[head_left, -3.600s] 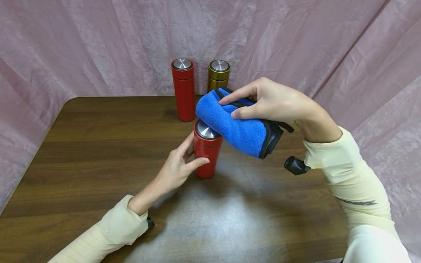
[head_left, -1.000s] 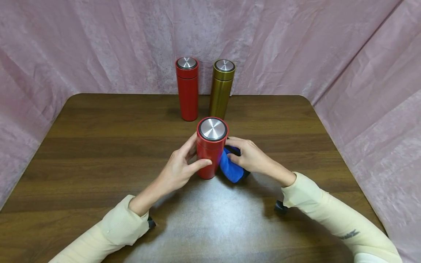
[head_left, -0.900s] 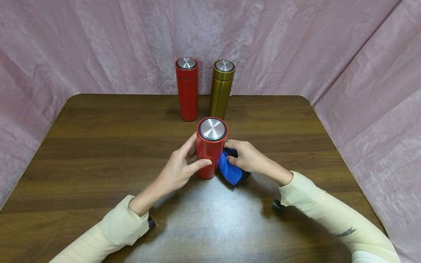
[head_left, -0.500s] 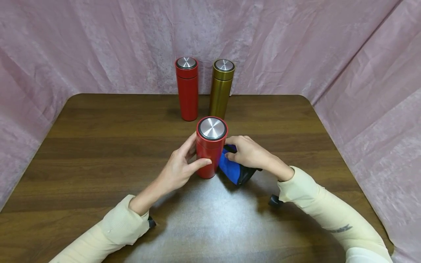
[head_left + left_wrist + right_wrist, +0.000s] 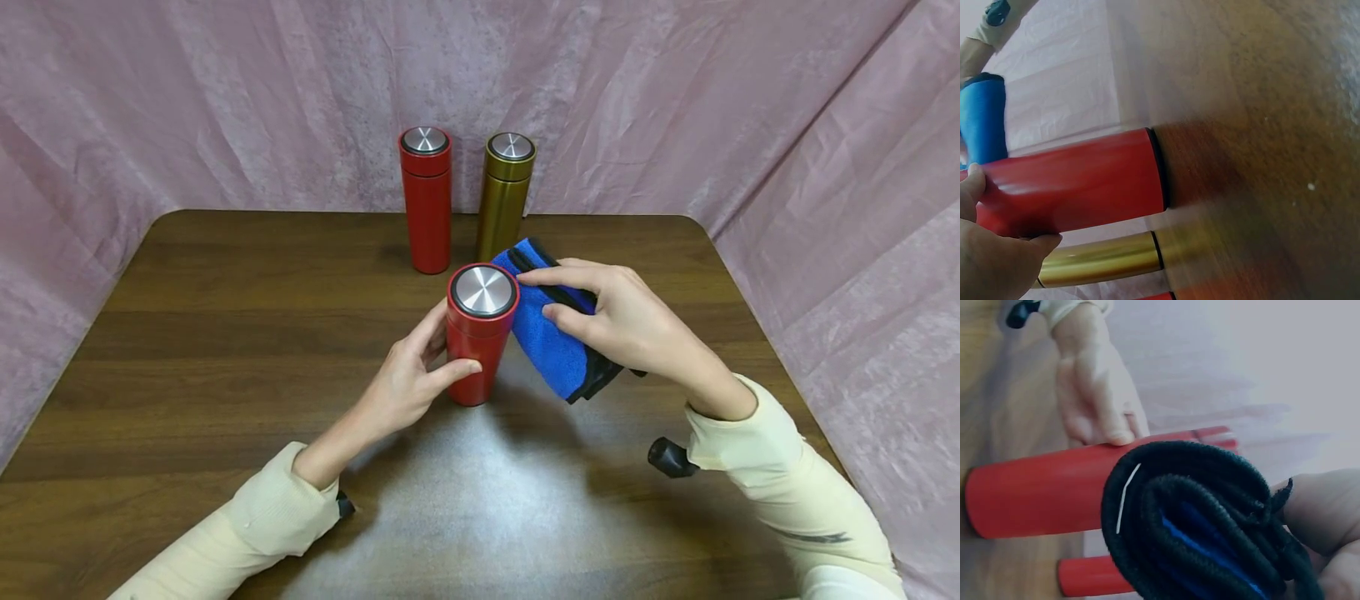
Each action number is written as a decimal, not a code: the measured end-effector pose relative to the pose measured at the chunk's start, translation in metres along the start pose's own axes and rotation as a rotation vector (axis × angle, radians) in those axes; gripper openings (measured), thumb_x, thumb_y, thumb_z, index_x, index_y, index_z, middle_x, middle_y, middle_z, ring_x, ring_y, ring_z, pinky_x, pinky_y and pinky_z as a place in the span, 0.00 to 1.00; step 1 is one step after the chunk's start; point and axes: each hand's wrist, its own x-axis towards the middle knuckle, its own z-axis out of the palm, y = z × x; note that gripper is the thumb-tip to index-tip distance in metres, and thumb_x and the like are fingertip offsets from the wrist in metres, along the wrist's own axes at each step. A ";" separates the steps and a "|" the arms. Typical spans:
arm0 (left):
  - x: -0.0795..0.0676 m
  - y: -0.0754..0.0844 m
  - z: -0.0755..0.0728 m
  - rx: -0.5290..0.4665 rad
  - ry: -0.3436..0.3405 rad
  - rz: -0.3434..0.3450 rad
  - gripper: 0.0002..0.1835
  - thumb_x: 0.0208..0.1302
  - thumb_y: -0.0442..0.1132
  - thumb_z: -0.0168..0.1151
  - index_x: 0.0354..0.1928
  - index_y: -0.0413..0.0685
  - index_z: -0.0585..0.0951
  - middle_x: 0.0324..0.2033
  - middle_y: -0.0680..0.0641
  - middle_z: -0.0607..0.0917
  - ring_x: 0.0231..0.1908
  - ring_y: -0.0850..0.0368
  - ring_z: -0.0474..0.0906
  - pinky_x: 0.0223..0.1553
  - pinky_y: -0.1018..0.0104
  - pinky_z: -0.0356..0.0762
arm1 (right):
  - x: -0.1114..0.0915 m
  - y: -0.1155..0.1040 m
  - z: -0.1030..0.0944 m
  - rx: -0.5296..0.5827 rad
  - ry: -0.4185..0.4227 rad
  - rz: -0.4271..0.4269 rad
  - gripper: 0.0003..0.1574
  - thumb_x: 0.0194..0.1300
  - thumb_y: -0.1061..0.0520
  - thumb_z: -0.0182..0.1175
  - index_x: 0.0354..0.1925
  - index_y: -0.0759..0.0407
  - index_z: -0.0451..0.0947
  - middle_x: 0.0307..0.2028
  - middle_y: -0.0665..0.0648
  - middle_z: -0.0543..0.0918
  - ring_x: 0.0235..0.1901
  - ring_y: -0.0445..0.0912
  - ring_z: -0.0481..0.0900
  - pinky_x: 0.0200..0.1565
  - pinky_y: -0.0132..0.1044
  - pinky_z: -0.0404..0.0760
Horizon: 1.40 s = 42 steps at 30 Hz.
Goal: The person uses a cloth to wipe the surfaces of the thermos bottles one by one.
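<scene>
A red thermos bottle (image 5: 471, 354) with a silver-topped lid stands upright on the table, and my left hand (image 5: 401, 383) grips its left side, thumb across the front. In my right hand (image 5: 626, 317) is a folded blue towel (image 5: 551, 354) with black edging, pinched between thumb and fingers. The towel lies against the bottle's upper right side, just below lid height, and its lower end hangs clear of the table. From the right wrist view, the towel's rolled black edge (image 5: 1185, 453) covers part of the bottle. The left wrist view shows the bottle's black base (image 5: 1159, 169) at the tabletop.
Behind, a second red thermos (image 5: 427, 212) and a gold thermos (image 5: 501, 212) stand upright side by side; the gold one's foot is hidden by the front bottle and towel. Pink curtains (image 5: 285, 108) hang around the brown wooden table (image 5: 225, 333).
My right hand has lifted the towel from low on the bottle's right side up to near its lid; earlier still, the towel overlapped the lid. My left hand keeps its grip.
</scene>
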 end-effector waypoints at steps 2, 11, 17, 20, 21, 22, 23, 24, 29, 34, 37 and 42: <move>0.000 0.000 0.000 0.001 0.002 0.005 0.46 0.61 0.24 0.72 0.79 0.40 0.60 0.69 0.39 0.74 0.65 0.45 0.76 0.66 0.58 0.73 | -0.003 -0.005 -0.007 0.028 0.041 -0.014 0.24 0.71 0.63 0.64 0.63 0.51 0.83 0.65 0.58 0.79 0.55 0.53 0.81 0.48 0.45 0.85; 0.002 0.001 0.000 -0.014 -0.002 0.005 0.46 0.61 0.23 0.71 0.79 0.40 0.60 0.69 0.38 0.75 0.65 0.45 0.76 0.66 0.59 0.73 | -0.009 0.001 -0.001 0.205 0.309 -0.098 0.28 0.69 0.68 0.67 0.65 0.54 0.81 0.58 0.56 0.82 0.48 0.50 0.83 0.47 0.31 0.86; 0.002 0.001 -0.001 0.008 -0.006 -0.008 0.47 0.62 0.25 0.72 0.79 0.41 0.60 0.69 0.40 0.74 0.66 0.46 0.75 0.67 0.57 0.73 | -0.009 0.017 0.027 0.243 0.328 -0.128 0.29 0.66 0.69 0.69 0.64 0.57 0.81 0.62 0.57 0.81 0.51 0.51 0.83 0.49 0.34 0.86; 0.001 0.002 -0.001 0.018 -0.006 -0.010 0.47 0.62 0.25 0.72 0.79 0.41 0.59 0.70 0.39 0.74 0.66 0.45 0.75 0.67 0.56 0.73 | -0.009 0.026 0.041 0.232 0.307 -0.121 0.29 0.66 0.67 0.70 0.64 0.56 0.82 0.61 0.57 0.81 0.53 0.50 0.83 0.49 0.40 0.87; 0.001 0.002 -0.001 0.018 -0.006 -0.010 0.47 0.62 0.25 0.72 0.79 0.40 0.59 0.70 0.39 0.74 0.66 0.44 0.75 0.67 0.56 0.73 | -0.009 0.029 0.045 0.226 0.298 -0.117 0.29 0.66 0.67 0.70 0.64 0.55 0.82 0.61 0.57 0.81 0.53 0.50 0.83 0.49 0.43 0.87; 0.001 0.002 -0.001 0.019 -0.005 -0.011 0.47 0.61 0.25 0.72 0.79 0.40 0.59 0.70 0.39 0.74 0.66 0.44 0.75 0.67 0.55 0.73 | -0.009 0.032 0.050 0.218 0.286 -0.111 0.28 0.66 0.66 0.70 0.63 0.55 0.82 0.61 0.57 0.82 0.53 0.50 0.83 0.49 0.45 0.87; 0.001 0.002 -0.001 0.019 -0.006 -0.010 0.47 0.61 0.25 0.72 0.79 0.40 0.59 0.70 0.39 0.74 0.66 0.44 0.75 0.66 0.55 0.73 | -0.009 0.036 0.054 0.207 0.272 -0.105 0.28 0.66 0.66 0.71 0.63 0.56 0.82 0.60 0.57 0.82 0.52 0.50 0.83 0.49 0.47 0.87; 0.001 0.002 -0.001 0.021 -0.006 -0.009 0.47 0.61 0.25 0.72 0.79 0.40 0.59 0.70 0.39 0.73 0.66 0.44 0.75 0.66 0.55 0.73 | -0.009 0.039 0.059 0.194 0.257 -0.097 0.28 0.65 0.66 0.71 0.63 0.56 0.82 0.60 0.58 0.82 0.52 0.51 0.83 0.50 0.49 0.87; 0.000 0.002 -0.002 0.020 -0.010 -0.009 0.47 0.61 0.25 0.72 0.79 0.41 0.60 0.70 0.39 0.73 0.67 0.45 0.74 0.67 0.55 0.73 | -0.009 0.055 0.078 0.111 0.154 -0.075 0.29 0.64 0.69 0.70 0.63 0.64 0.80 0.62 0.64 0.81 0.58 0.57 0.82 0.58 0.55 0.82; 0.000 0.002 -0.002 0.009 -0.015 -0.007 0.46 0.62 0.25 0.72 0.79 0.42 0.60 0.70 0.39 0.73 0.67 0.45 0.74 0.67 0.55 0.72 | -0.008 0.063 0.091 0.066 0.046 -0.055 0.29 0.63 0.70 0.69 0.63 0.70 0.78 0.64 0.69 0.79 0.63 0.60 0.78 0.64 0.56 0.76; 0.000 0.002 -0.002 0.006 -0.017 -0.010 0.46 0.62 0.25 0.72 0.79 0.42 0.60 0.70 0.39 0.73 0.67 0.45 0.74 0.67 0.55 0.72 | -0.006 0.066 0.095 0.042 -0.021 -0.026 0.29 0.65 0.68 0.69 0.63 0.70 0.77 0.63 0.68 0.79 0.63 0.60 0.78 0.65 0.56 0.76; 0.001 0.002 -0.002 0.024 -0.013 -0.027 0.46 0.62 0.26 0.72 0.79 0.41 0.60 0.70 0.39 0.73 0.67 0.45 0.74 0.67 0.54 0.73 | -0.001 0.066 0.096 -0.042 -0.171 0.028 0.28 0.70 0.65 0.66 0.66 0.66 0.76 0.61 0.65 0.81 0.58 0.57 0.81 0.61 0.53 0.80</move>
